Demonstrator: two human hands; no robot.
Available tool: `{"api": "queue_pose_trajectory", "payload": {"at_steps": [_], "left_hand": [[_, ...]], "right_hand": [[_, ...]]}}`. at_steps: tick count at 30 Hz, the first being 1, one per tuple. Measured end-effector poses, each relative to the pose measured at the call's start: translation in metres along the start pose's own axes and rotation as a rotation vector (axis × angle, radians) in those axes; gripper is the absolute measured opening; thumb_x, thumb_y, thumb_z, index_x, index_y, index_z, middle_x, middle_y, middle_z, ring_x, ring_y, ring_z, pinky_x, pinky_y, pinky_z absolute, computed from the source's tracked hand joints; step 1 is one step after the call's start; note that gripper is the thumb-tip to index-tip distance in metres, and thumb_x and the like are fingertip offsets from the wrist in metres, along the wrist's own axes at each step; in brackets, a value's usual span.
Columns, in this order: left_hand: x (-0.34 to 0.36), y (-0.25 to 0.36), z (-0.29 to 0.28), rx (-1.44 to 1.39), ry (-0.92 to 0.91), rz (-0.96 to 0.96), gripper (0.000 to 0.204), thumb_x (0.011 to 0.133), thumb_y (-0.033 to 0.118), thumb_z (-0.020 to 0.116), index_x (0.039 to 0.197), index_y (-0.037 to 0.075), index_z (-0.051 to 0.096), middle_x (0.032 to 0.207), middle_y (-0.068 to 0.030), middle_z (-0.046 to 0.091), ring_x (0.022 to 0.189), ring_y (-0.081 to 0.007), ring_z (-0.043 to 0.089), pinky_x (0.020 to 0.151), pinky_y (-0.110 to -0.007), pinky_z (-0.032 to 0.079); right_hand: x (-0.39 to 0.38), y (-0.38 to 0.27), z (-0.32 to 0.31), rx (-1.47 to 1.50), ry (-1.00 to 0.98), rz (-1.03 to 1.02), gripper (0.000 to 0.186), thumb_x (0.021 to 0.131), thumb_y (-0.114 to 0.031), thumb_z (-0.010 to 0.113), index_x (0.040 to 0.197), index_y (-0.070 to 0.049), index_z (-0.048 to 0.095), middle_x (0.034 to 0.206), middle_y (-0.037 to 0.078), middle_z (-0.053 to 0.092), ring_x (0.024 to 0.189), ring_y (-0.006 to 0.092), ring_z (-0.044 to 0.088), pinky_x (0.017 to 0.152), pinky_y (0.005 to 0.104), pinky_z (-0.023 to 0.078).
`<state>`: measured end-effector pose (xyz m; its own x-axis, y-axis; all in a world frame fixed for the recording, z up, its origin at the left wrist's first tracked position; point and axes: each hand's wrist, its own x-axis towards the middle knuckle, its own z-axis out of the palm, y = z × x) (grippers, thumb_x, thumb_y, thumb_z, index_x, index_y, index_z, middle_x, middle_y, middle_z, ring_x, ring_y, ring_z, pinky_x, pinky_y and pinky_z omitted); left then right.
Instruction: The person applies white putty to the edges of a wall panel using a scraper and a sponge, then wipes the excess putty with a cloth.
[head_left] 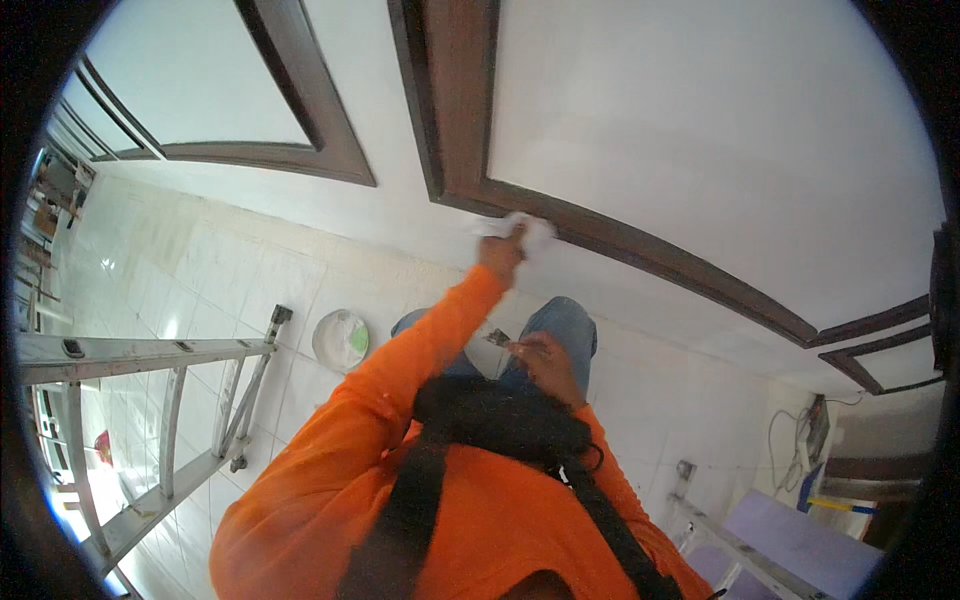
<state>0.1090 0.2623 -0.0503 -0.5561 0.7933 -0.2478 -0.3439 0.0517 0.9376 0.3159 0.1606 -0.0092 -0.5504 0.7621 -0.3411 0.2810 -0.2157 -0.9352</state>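
Note:
My left hand [499, 252] is pressed round a crumpled white cloth [535, 232]. It holds the cloth against the lower edge of a dark brown wooden moulding [600, 232] on the white wall; hand and cloth are slightly blurred. Lower down, by my right knee, my right hand [548, 365] is closed on a small flat tool with a dark, smeared end [497, 338], which looks like a putty knife. Its handle is mostly hidden by the fingers. To the left of my legs a round white bowl [328, 342] on the floor contains white paste and something green.
An aluminium ladder [150, 352] stands at the left on white floor tiles [215, 270]. Another ladder [740, 550] and a purple panel [815, 540] are at the lower right. Loose cable [787, 445] hangs by the right wall. A second brown moulding [330, 150] is farther left.

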Motion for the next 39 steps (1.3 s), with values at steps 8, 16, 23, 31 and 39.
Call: {"api": "queue_pose_trajectory", "payload": {"at_steps": [8, 16, 23, 31, 39], "left_hand": [[0.005, 0.035, -0.033, 0.308, 0.094, 0.077, 0.044, 0.084, 0.043, 0.065, 0.094, 0.0, 0.064, 0.077, -0.0102, 0.065, 0.066, -0.0207, 0.061, 0.06, -0.036, 0.048], [0.027, 0.055, -0.098, 0.518, -0.058, -0.005, 0.034, 0.092, 0.03, 0.06, 0.106, -0.001, 0.056, 0.095, -0.009, 0.064, 0.076, -0.0224, 0.063, 0.066, -0.034, 0.052], [0.007, 0.054, -0.077, -0.209, 0.082, 0.009, 0.018, 0.086, 0.019, 0.065, 0.093, 0.004, 0.059, 0.09, -0.0072, 0.063, 0.071, -0.0176, 0.062, 0.053, -0.031, 0.048], [0.0, 0.101, -0.088, 0.581, 0.216, 0.219, 0.029, 0.075, 0.023, 0.072, 0.086, -0.003, 0.065, 0.084, -0.0125, 0.067, 0.067, -0.0236, 0.063, 0.061, -0.037, 0.049], [-0.022, 0.079, -0.067, 0.643, 0.432, 0.808, 0.016, 0.082, 0.007, 0.062, 0.095, -0.003, 0.06, 0.103, -0.015, 0.061, 0.101, -0.0251, 0.058, 0.09, -0.035, 0.045]], "right_hand": [[-0.018, 0.012, -0.02, -0.085, 0.109, 0.083, 0.029, 0.084, -0.025, 0.066, 0.102, -0.003, 0.058, 0.076, 0.006, 0.062, 0.058, 0.01, 0.052, 0.049, 0.0247, 0.04], [-0.016, 0.003, -0.004, -0.01, 0.003, 0.006, 0.022, 0.086, -0.019, 0.065, 0.098, -0.002, 0.058, 0.08, 0.005, 0.063, 0.069, 0.0113, 0.057, 0.061, 0.0265, 0.047], [-0.013, -0.002, -0.006, -0.033, -0.009, 0.001, 0.021, 0.087, -0.017, 0.065, 0.098, -0.001, 0.056, 0.082, 0.006, 0.063, 0.072, 0.0124, 0.058, 0.064, 0.0275, 0.048], [-0.017, 0.008, -0.012, 0.035, 0.011, -0.044, 0.022, 0.089, -0.018, 0.061, 0.101, -0.001, 0.056, 0.084, 0.007, 0.063, 0.074, 0.013, 0.058, 0.067, 0.0278, 0.048], [-0.016, 0.03, -0.017, 0.003, 0.071, 0.004, 0.027, 0.087, -0.025, 0.063, 0.103, -0.004, 0.058, 0.083, 0.005, 0.062, 0.07, 0.0105, 0.055, 0.058, 0.0249, 0.043]]}}
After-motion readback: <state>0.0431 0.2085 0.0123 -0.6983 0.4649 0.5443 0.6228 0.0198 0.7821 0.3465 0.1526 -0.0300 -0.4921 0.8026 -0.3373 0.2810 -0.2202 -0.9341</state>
